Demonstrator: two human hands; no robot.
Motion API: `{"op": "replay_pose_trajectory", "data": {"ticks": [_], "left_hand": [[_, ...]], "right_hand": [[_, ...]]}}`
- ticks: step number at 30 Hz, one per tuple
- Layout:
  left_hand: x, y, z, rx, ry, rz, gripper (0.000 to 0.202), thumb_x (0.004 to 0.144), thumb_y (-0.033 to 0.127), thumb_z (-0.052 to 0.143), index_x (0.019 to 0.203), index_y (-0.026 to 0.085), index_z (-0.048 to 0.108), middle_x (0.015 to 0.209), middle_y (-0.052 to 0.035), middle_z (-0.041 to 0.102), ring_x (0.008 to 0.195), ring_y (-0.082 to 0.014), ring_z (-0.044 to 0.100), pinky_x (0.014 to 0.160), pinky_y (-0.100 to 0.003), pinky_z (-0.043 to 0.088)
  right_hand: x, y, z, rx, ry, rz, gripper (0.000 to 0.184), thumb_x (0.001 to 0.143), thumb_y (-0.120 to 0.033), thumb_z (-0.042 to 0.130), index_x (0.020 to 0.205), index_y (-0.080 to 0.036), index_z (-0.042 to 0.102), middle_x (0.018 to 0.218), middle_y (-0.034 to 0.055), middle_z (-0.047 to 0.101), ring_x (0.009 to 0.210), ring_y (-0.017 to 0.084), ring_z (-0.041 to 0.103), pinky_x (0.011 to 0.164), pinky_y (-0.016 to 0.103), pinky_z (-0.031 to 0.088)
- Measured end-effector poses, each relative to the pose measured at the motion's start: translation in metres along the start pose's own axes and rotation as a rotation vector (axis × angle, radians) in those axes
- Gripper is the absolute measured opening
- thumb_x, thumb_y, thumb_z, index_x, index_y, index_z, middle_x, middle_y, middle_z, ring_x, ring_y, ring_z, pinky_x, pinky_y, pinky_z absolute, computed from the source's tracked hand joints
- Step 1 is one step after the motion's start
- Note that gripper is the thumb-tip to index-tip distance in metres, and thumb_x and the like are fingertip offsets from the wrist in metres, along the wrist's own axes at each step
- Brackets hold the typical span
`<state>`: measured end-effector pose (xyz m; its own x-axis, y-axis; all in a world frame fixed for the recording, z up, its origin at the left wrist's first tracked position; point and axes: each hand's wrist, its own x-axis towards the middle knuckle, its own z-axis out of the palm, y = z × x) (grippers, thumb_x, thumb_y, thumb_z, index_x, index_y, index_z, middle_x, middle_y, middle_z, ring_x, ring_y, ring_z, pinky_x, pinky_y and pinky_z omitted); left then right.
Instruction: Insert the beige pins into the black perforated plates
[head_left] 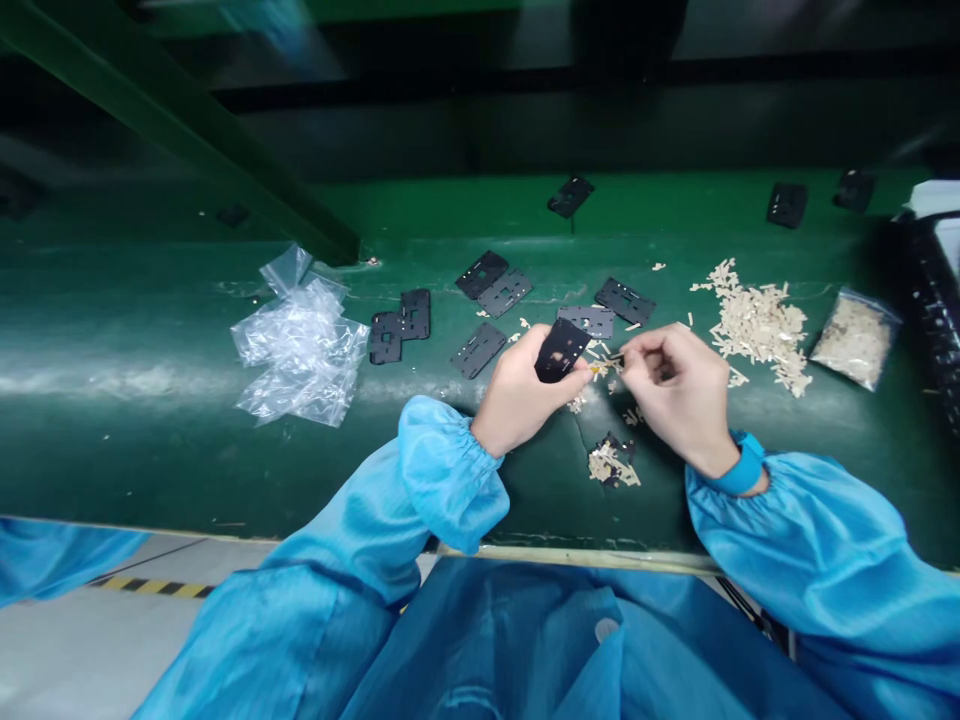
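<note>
My left hand [517, 395] grips a thin black plate with cut-out holes [562, 350], tilted up off the bench. To its right, my right hand [675, 385] is closed in a pinch close to the plate; a small dark tip shows at its fingers, too small to name. Beneath and between the hands lie scattered small cream-coloured pieces [600, 357]. A grey-black plate [586, 320] and another black plate [625, 301] rest just beyond them. Nearer my body sits a little heap of cream and black bits [613, 462].
Clear plastic bags [304, 340] lie in a pile at left. Several more black plates [478, 350] are spread over the green bench [172, 440]. At right are a large cream heap [761, 325], a filled zip bag [856, 338] and a black crate [926, 290]. A green post [225, 150] stands at upper left.
</note>
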<state>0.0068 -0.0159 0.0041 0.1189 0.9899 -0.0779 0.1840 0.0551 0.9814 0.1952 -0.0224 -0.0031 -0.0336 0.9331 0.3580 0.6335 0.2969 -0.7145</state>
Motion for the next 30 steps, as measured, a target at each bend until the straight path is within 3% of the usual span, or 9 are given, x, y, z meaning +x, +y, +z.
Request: {"op": "replay_pose_trajectory", "data": {"ticks": [4,7,9,11,13,15,24,27,30], "left_hand": [[0.000,-0.007,-0.004,0.045,0.052,0.098,0.032,0.076,0.026,0.084,0.098,0.019,0.063,0.090,0.0002,0.073,0.069,-0.0095,0.062,0.068,-0.023,0.052],[0.000,-0.012,-0.009,0.119,0.083,0.245,0.048,0.074,0.029,0.088,0.114,0.021,0.063,0.096,-0.0005,0.074,0.067,-0.0080,0.060,0.061,-0.020,0.048],[0.000,-0.015,-0.011,0.151,0.062,0.354,0.055,0.074,0.030,0.089,0.121,0.022,0.062,0.099,-0.0018,0.075,0.069,-0.0084,0.061,0.060,-0.020,0.048],[0.000,-0.015,-0.013,0.166,0.025,0.414,0.059,0.074,0.035,0.089,0.125,0.023,0.061,0.101,-0.0034,0.075,0.071,-0.0092,0.062,0.061,-0.021,0.048],[0.000,-0.014,-0.014,0.170,-0.008,0.407,0.061,0.074,0.040,0.089,0.126,0.023,0.061,0.104,-0.0049,0.075,0.072,-0.0102,0.062,0.062,-0.022,0.049],[0.000,-0.013,-0.014,0.162,-0.027,0.374,0.061,0.074,0.043,0.088,0.125,0.023,0.062,0.105,-0.0061,0.074,0.072,-0.0110,0.062,0.062,-0.023,0.049],[0.000,-0.015,-0.014,0.113,-0.051,0.329,0.063,0.073,0.042,0.089,0.126,0.022,0.062,0.106,-0.0071,0.074,0.075,-0.0119,0.061,0.063,-0.024,0.049],[0.001,-0.013,-0.012,0.076,-0.053,0.259,0.060,0.075,0.044,0.087,0.124,0.021,0.061,0.108,-0.0074,0.074,0.076,-0.0115,0.062,0.065,-0.023,0.050],[0.005,-0.011,-0.011,-0.102,-0.047,0.101,0.042,0.093,0.051,0.066,0.119,0.019,0.062,0.110,-0.0085,0.072,0.077,-0.0119,0.066,0.067,-0.024,0.054]], "right_hand": [[0.006,0.006,-0.005,-0.037,-0.057,0.027,0.019,0.091,-0.017,0.063,0.072,-0.020,0.062,0.068,-0.0001,0.058,0.058,0.013,0.048,0.057,0.030,0.038],[0.006,0.002,-0.008,0.080,-0.129,0.061,0.006,0.092,-0.020,0.064,0.092,-0.019,0.069,0.083,0.0031,0.063,0.064,0.013,0.051,0.059,0.029,0.040],[0.005,-0.002,-0.010,0.284,-0.281,0.203,0.011,0.093,-0.026,0.065,0.100,-0.018,0.070,0.084,0.0033,0.064,0.062,0.012,0.050,0.056,0.027,0.039],[0.005,-0.006,-0.012,0.547,-0.505,0.402,0.021,0.094,-0.038,0.066,0.090,-0.018,0.069,0.076,0.0017,0.063,0.055,0.010,0.045,0.050,0.025,0.033],[0.006,-0.008,-0.013,0.791,-0.675,0.578,0.032,0.093,-0.046,0.068,0.081,-0.017,0.066,0.071,0.0005,0.062,0.050,0.007,0.038,0.046,0.024,0.025],[0.006,-0.008,-0.013,0.962,-0.739,0.692,0.033,0.089,-0.046,0.072,0.078,-0.016,0.065,0.068,-0.0013,0.059,0.047,0.005,0.034,0.045,0.023,0.020],[0.001,-0.007,-0.011,1.217,-0.795,0.845,0.025,0.081,-0.035,0.081,0.079,-0.016,0.065,0.055,-0.0083,0.043,0.047,0.006,0.026,0.047,0.024,0.017],[0.001,-0.007,-0.010,1.210,-0.693,0.785,0.024,0.081,-0.034,0.081,0.079,-0.016,0.065,0.054,-0.0085,0.044,0.045,0.005,0.027,0.047,0.024,0.017],[0.002,-0.006,-0.008,1.061,-0.473,0.676,0.024,0.083,-0.034,0.080,0.078,-0.017,0.064,0.052,-0.0082,0.046,0.045,0.005,0.032,0.047,0.023,0.022]]}}
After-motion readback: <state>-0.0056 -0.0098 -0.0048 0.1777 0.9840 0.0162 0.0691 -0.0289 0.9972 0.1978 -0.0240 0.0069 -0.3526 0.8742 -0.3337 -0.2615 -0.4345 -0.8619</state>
